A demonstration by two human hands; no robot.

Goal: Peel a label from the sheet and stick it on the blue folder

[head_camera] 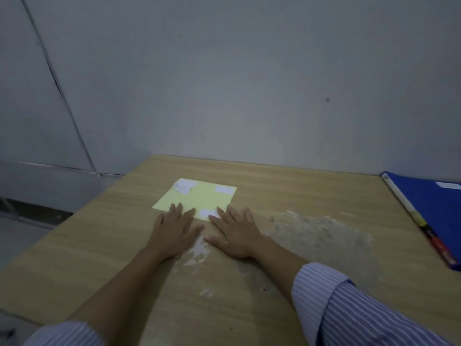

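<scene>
A pale yellow sheet (199,196) lies flat on the wooden table (99,245), in the middle. White labels sit on it: one at the far right corner (223,189), one at the near edge (207,213), and a crumpled, lifted one at the far left corner (184,187). My left hand (174,228) rests palm down, fingers spread, its fingertips on the sheet's near left edge. My right hand (235,232) also lies flat and empty, fingertips touching the near label and the sheet's near right corner. The blue folder (434,211) lies at the table's right edge, with a white label (449,185) on it.
A grey wall stands right behind the table's far edge. Worn, whitish patches mark the wood to the right of my right hand (316,233) and between my wrists. The table's left edge drops to a grey floor.
</scene>
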